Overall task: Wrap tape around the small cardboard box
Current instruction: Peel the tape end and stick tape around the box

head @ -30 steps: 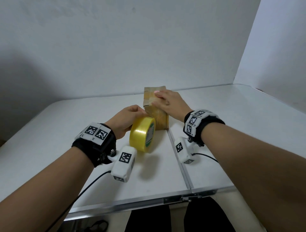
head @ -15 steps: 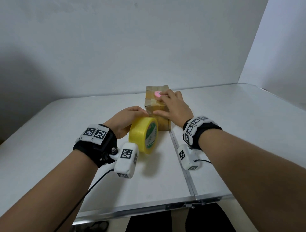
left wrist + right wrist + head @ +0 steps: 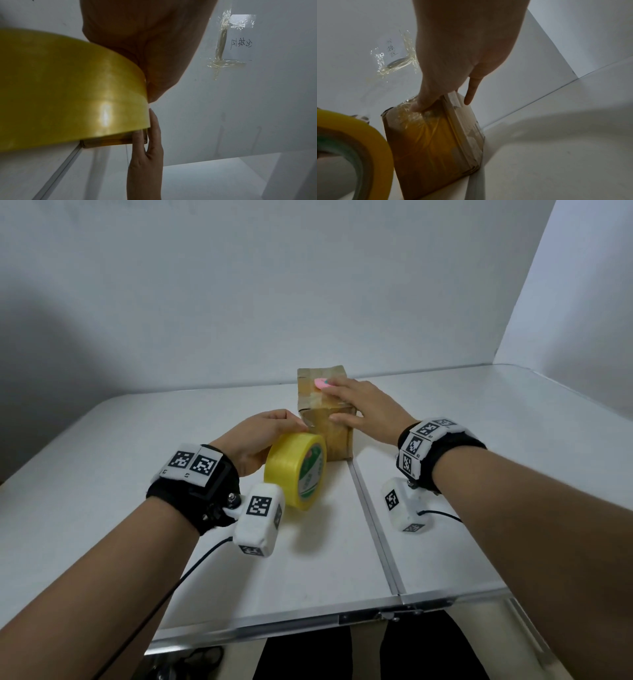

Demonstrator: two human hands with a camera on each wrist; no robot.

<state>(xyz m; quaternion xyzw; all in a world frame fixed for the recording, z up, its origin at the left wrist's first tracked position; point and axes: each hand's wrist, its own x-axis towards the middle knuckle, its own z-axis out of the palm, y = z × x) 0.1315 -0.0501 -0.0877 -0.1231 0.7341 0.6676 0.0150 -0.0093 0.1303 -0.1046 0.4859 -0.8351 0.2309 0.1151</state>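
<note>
On the white counter, near its middle seam, the small cardboard box is stood upright, its faces already covered with glossy yellowish tape. It is steadied from above by the right hand, whose fingers are laid nearly straight over the top and down the near face; in the right wrist view the thumb is seen pressed against the upper edge of the taped face while one finger hangs straight beside the box without touching it. A pink-painted nail is visible at the top of the box in the head view.

Just to the near-left of the box, the yellow tape roll is held on edge by the left hand, with the fingers curled over its outer band and the roll's green-and-white printed core turned toward the right. The roll is seen very close to the box's lower near corner; whether the two are touching cannot be told. In the left wrist view a short length of tape is seen between the roll and the box.

A handwritten paper note is fixed to the white wall with crumpled clear tape
</note>
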